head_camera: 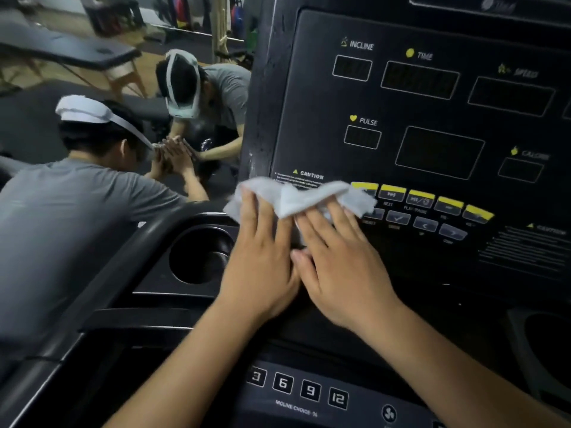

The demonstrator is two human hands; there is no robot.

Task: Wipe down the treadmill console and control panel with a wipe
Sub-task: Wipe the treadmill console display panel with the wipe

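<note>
We pressed the wipe (296,197) onto the console (309,97) with our left hand (259,261) and right hand (340,270), fingers straight, gripping nothing; CAUTION label (311,175) just above, cup holder (197,257) left.

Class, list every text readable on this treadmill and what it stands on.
"INCLINE": console, over a display window.
"TIME": console likewise.
"PULSE": console likewise.
"CAUTION": console, above the wipe.
"3", "6", "9", "12": buttons on the lower panel.
"INCLINE CHOICE %": below those buttons.
Fine print, top logo, other labels: too blurred.
</note>
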